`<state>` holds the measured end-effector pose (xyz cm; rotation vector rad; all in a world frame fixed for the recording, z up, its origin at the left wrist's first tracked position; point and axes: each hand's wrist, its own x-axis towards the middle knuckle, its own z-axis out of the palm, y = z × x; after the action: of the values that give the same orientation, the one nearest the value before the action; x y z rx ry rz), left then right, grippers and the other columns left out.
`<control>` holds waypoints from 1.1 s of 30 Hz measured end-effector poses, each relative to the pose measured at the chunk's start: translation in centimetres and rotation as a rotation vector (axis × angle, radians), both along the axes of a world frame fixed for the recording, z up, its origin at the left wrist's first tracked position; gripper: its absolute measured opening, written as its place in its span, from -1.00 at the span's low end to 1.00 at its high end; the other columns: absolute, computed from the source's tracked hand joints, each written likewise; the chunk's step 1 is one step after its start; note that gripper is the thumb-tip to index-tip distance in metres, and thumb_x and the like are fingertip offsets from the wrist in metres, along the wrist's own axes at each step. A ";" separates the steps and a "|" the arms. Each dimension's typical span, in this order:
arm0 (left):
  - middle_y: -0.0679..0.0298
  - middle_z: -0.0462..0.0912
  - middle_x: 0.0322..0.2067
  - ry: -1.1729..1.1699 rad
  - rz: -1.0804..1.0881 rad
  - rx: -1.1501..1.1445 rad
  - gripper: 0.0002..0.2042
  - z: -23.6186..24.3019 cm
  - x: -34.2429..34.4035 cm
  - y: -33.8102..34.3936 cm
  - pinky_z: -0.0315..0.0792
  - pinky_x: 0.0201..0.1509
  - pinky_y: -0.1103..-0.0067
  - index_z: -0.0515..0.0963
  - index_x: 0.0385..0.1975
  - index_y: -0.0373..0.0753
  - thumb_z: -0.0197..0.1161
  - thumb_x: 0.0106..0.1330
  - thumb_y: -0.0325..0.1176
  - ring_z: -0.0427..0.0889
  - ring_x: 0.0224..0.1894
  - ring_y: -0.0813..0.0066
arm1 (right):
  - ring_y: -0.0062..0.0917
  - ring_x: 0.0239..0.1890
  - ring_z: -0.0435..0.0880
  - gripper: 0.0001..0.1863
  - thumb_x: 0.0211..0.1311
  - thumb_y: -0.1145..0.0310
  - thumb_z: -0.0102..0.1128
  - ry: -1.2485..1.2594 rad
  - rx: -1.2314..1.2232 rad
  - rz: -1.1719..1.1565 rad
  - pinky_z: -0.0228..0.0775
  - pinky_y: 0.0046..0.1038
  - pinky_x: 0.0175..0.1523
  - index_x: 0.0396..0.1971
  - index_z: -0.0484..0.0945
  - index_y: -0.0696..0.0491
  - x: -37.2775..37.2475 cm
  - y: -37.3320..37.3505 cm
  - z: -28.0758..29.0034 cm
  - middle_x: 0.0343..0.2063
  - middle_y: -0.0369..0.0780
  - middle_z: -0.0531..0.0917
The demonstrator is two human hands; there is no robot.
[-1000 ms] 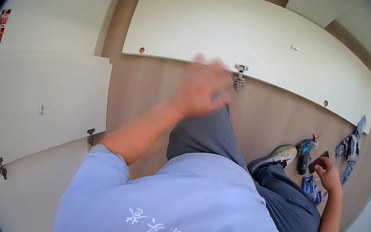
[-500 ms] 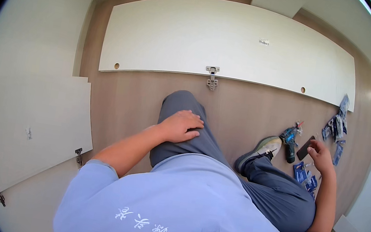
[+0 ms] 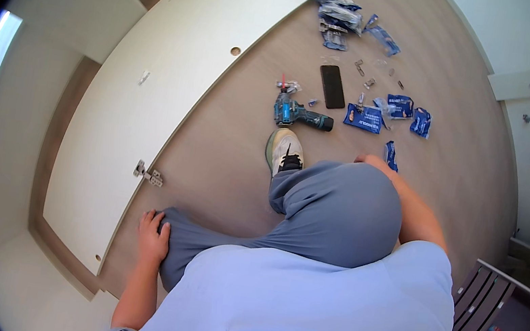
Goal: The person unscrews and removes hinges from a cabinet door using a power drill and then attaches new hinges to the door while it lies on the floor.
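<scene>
My left hand (image 3: 153, 234) lies on my left knee with its fingers stretched and apart, holding nothing. Beside it is the long white panel (image 3: 144, 99), with a metal hinge (image 3: 148, 173) fixed at its edge. My right hand (image 3: 367, 159) reaches down past my right knee, which covers most of its fingers. A small blue packet (image 3: 391, 155) lies closest to it. In front of my shoe (image 3: 286, 151) a teal and black cordless drill (image 3: 299, 114) rests on its side. A black phone (image 3: 333, 86) lies flat just beyond.
Blue packets (image 3: 362, 118) and small metal parts (image 3: 360, 67) are scattered at the right of the floor. A heap of plastic bags (image 3: 339, 15) lies at the panel's far end. White walls (image 3: 20, 149) close in the left side. A slatted unit (image 3: 483, 301) stands at lower right.
My view has swung to the right, bringing the drill, phone and packets to the middle. My right hand has gone from over the phone to behind my right knee. The left hand remains on my leg.
</scene>
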<state>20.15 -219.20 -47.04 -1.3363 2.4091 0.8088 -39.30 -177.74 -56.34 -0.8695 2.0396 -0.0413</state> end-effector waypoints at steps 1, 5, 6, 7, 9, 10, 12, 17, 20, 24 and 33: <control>-0.02 0.45 0.37 0.043 -0.030 0.002 -0.59 -1.0 0.5 -0.2 0.05 0.56 0.04 0.62 0.18 -0.20 0.21 0.40 -0.18 0.26 0.49 -0.08 | -0.16 -0.02 0.75 -0.61 0.31 0.12 0.24 -0.050 -0.060 0.054 0.57 -0.19 0.07 -0.01 0.71 0.05 0.5 4.1 -4.3 -0.08 -0.05 0.77; -0.08 0.56 0.25 0.195 -0.069 -0.013 -0.66 -3.2 1.3 -0.8 0.21 0.50 0.13 0.67 0.05 -0.29 0.19 0.35 -0.32 0.41 0.36 -0.17 | -0.16 -0.05 0.75 -0.63 0.31 0.11 0.22 -0.066 0.076 -0.145 0.57 -0.19 0.04 -0.06 0.72 0.04 5.0 7.8 -14.7 -0.11 -0.06 0.78; -0.08 0.58 0.22 0.192 -0.070 -0.012 -0.67 -3.8 1.4 -1.2 0.24 0.48 0.13 0.68 0.03 -0.29 0.19 0.34 -0.33 0.43 0.34 -0.16 | -0.15 -0.06 0.75 -0.65 0.31 0.12 0.22 -0.088 0.095 -0.182 0.57 -0.19 0.04 -0.07 0.72 0.03 6.0 6.8 -15.7 -0.12 -0.06 0.78; -0.07 0.60 0.19 0.185 -0.061 -0.026 -0.69 -4.1 1.6 -1.5 0.26 0.47 0.13 0.68 0.00 -0.29 0.18 0.33 -0.35 0.46 0.31 -0.15 | -0.15 -0.07 0.75 -0.66 0.31 0.13 0.22 -0.119 0.079 -0.197 0.57 -0.19 0.03 -0.09 0.72 0.03 6.6 4.4 -15.5 -0.14 -0.06 0.78; -0.06 0.64 0.13 0.156 -0.036 -0.055 -0.71 -3.4 1.7 -1.5 0.31 0.43 0.14 0.69 -0.03 -0.30 0.18 0.32 -0.36 0.51 0.26 -0.13 | -0.15 -0.09 0.75 -0.69 0.30 0.14 0.22 -0.157 -0.008 -0.216 0.57 -0.18 0.02 -0.13 0.72 0.02 5.7 -2.2 -10.1 -0.16 -0.07 0.78; -0.06 0.65 0.11 0.153 -0.059 -0.044 -0.71 -3.4 0.6 -1.8 0.32 0.42 0.14 0.69 -0.05 -0.30 0.18 0.32 -0.36 0.53 0.24 -0.12 | -0.15 -0.10 0.75 -0.71 0.30 0.15 0.22 -0.119 -0.049 -0.260 0.57 -0.18 0.01 -0.15 0.73 0.01 4.7 -3.0 -7.5 -0.17 -0.07 0.78; -0.05 0.68 0.04 0.085 -0.115 -0.047 -0.74 -4.0 -1.7 -2.3 0.37 0.37 0.16 0.70 -0.09 -0.30 0.18 0.34 -0.36 0.57 0.20 -0.08 | -0.15 -0.14 0.75 -0.74 0.28 0.18 0.24 0.027 -0.145 -0.372 0.57 -0.18 -0.02 -0.17 0.72 0.00 2.7 -4.3 -6.0 -0.20 -0.08 0.78; -0.13 0.50 0.27 0.077 -0.108 0.062 -0.64 -8.4 -8.9 -7.6 0.25 0.48 0.15 0.56 0.13 -0.36 0.19 0.42 -0.32 0.41 0.37 -0.11 | -0.17 -0.21 0.75 -0.80 0.26 0.25 0.29 0.193 -0.345 -0.399 0.58 -0.17 -0.09 -0.20 0.71 0.01 -6.2 -9.4 -3.3 -0.27 -0.11 0.77; -0.19 0.36 0.37 0.263 -0.150 -0.203 -0.54 -12.2 -18.9 -13.5 0.14 0.55 0.13 0.43 0.27 -0.39 0.17 0.43 -0.34 0.27 0.45 -0.17 | -0.18 -0.25 0.74 -0.83 0.27 0.29 0.29 0.169 -0.353 -0.368 0.58 -0.18 -0.13 -0.24 0.71 0.03 -11.6 -13.0 -1.5 -0.31 -0.11 0.75; -0.18 0.15 0.50 0.286 -0.048 -0.397 -0.39 -16.8 -32.2 -21.9 -0.01 0.61 0.12 0.22 0.46 -0.38 0.12 0.48 -0.23 0.09 0.56 -0.11 | -0.20 -0.23 0.75 -0.81 0.28 0.31 0.29 0.260 -0.512 -0.352 0.59 -0.22 -0.09 -0.18 0.70 0.05 -17.6 -18.6 -1.3 -0.30 -0.11 0.75; 0.03 -0.10 0.62 -0.044 0.094 -0.524 -0.25 -18.2 -39.2 -22.1 -0.34 0.67 0.11 -0.04 0.60 -0.23 0.04 0.48 -0.12 -0.20 0.66 0.07 | -0.25 -0.05 0.71 -0.80 0.28 0.35 0.32 0.367 -0.710 -0.430 0.56 -0.28 0.06 -0.13 0.69 0.04 -27.2 -29.3 -1.0 -0.11 -0.16 0.72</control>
<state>-19.03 -241.35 -65.20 -1.6316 2.6433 0.1569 -66.55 -207.02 -57.32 -0.8715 2.5736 -0.9520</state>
